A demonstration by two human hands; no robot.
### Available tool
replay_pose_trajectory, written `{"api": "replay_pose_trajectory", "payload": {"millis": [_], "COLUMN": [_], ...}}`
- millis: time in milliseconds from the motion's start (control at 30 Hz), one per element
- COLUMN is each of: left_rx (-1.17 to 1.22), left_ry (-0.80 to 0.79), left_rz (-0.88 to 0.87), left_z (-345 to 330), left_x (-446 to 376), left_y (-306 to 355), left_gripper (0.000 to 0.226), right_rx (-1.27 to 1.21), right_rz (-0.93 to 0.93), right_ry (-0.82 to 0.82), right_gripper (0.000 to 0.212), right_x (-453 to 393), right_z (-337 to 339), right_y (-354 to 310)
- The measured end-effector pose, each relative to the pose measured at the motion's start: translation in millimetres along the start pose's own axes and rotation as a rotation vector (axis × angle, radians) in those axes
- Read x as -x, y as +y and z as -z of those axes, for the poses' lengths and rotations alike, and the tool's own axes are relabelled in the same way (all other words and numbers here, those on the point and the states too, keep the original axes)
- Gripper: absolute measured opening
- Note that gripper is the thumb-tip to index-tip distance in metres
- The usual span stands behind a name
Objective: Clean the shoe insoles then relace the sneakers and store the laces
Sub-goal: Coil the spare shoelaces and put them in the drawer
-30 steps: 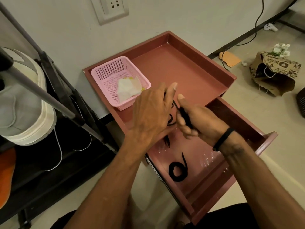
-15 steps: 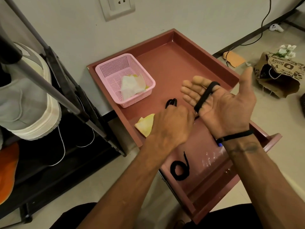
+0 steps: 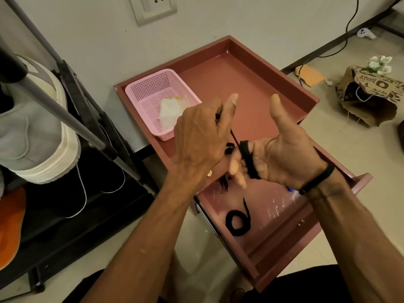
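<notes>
Winding black lace [image 3: 248,159] round right hand [image 3: 277,158]

A basket [image 3: 153,92] sits on the left part of the cabinet top [image 3: 251,84], which stands against the wall. Below and in front, the open drawer [image 3: 284,237] holds a coiled lace [image 3: 237,223]. Both hands hover above the drawer's back edge, the left hand [image 3: 201,138] beside the right hand [image 3: 279,158], a second lace [image 3: 248,158] wound round the right one. A rack [image 3: 87,127] stands left, carrying a sneaker [image 3: 32,132]. A paper bag [image 3: 371,95] lies on the floor to the right.
</notes>
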State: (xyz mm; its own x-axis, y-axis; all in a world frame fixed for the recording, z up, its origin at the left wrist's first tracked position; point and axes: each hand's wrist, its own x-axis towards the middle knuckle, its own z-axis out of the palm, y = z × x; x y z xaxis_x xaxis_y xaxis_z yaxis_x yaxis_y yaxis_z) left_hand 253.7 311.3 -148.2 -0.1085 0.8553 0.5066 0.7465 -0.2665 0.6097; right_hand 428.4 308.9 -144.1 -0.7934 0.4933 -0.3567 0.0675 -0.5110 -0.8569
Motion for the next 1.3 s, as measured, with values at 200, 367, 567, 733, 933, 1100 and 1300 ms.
{"api": "replay_pose_trajectory", "payload": {"millis": [200,367,567,733,933,1100,1300], "left_rx": [0.068,0.119,-0.067,-0.089,-0.026,-0.019,-0.041], "left_ry": [-0.139,-0.443,-0.497,-0.487,-0.331,-0.158,-0.095], "left_rz": [0.093,-0.035,-0.003,-0.017,-0.077,-0.062,-0.078], "left_z": [-4.3,-20.6,-25.9,-21.9,-11.3,-0.9,3.7], "left_x": [1.1,18.6,22.8,22.7,14.0,5.7,1.8], "left_y": [4.0,-6.3,0.1,9.1,17.4,12.4,5.4], "left_gripper": [0.059,0.032,0.046,0.055,0.059,0.064,0.066], "right_rx": [-0.426,-0.739,-0.711,-0.506,-0.336,-0.107,-0.184], "right_rz": [0.286,0.519,0.612,0.515,0.347,0.181,0.005], "right_ry": [-0.257,-0.28,0.032,0.397,0.215,-0.103,-0.368], "right_gripper": [0.126,0.131,0.13,0.125,0.131,0.126,0.139], "right_x": [-1.6,0.5,6.8,3.0,-1.8,-9.0,-1.8], "right_z": [-14.5,-17.6,3.6,10.6,3.3,-6.0,-8.5], "right_y": [-3.8,-8.3,-7.3,-1.0,0.9,5.8,1.5]}}
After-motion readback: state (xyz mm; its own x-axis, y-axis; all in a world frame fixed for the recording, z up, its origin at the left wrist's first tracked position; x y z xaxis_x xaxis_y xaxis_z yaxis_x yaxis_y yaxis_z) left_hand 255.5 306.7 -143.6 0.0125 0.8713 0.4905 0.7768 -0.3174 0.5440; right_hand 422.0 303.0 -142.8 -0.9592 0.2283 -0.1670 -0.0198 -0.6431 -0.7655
